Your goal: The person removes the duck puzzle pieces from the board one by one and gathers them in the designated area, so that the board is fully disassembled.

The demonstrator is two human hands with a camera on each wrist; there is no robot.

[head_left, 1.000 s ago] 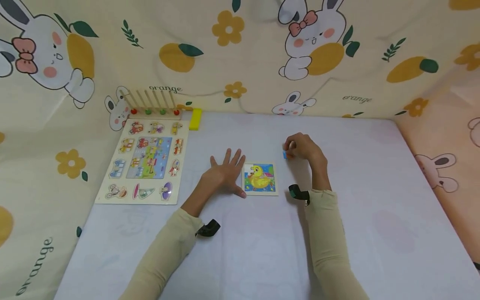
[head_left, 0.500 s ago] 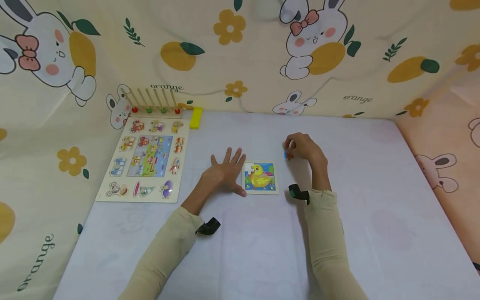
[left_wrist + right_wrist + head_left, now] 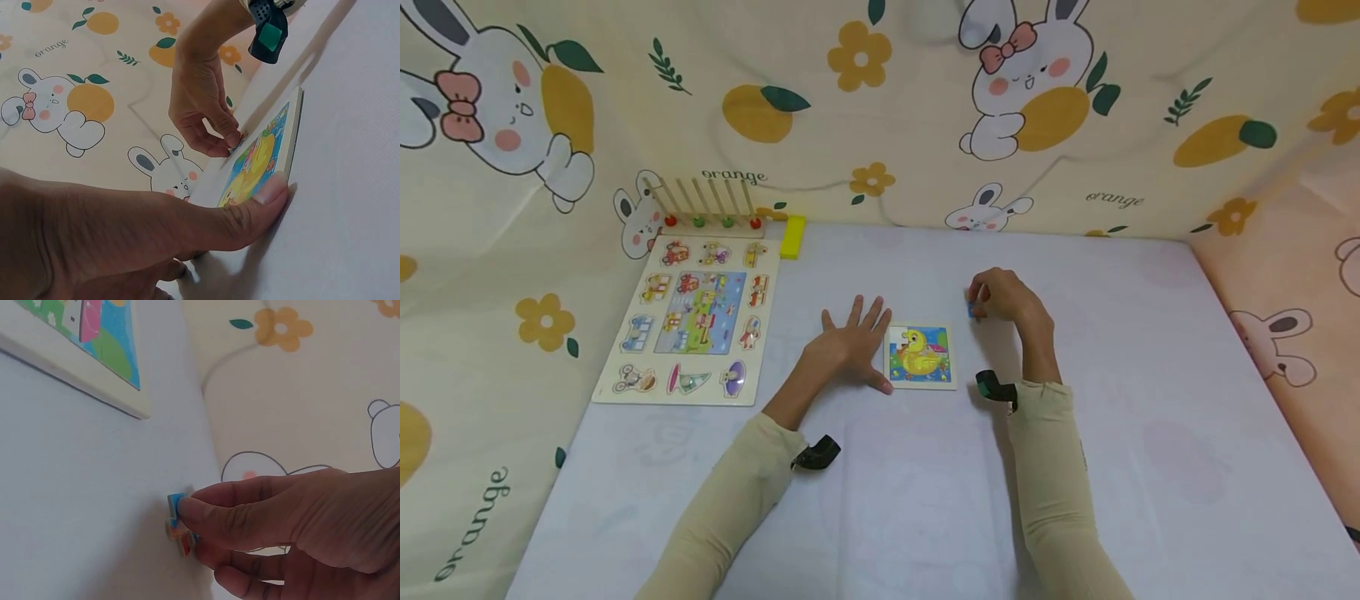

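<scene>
A small square duck jigsaw puzzle (image 3: 919, 358) in a pale frame lies on the white table, with a pale patch near its upper left corner. My left hand (image 3: 848, 346) rests flat to its left, fingers spread, and in the left wrist view the thumb (image 3: 272, 187) presses the edge of the frame. To the right of the puzzle, my right hand (image 3: 1003, 296) pinches a jigsaw piece (image 3: 177, 506) between thumb and fingers. That piece is blue with some orange and red, held close over the table, and partly hidden by the fingertips.
A larger picture puzzle board (image 3: 767, 317) with vehicles and toys lies at the left. Behind it stands a wooden rack (image 3: 715, 227) with upright rods and red and green beads, next to a yellow block (image 3: 792, 237). A patterned cloth backs the table.
The jigsaw piece turns slightly in the fingers of my right hand, which stays in nearly the same spot. My left hand keeps still beside the duck puzzle.
</scene>
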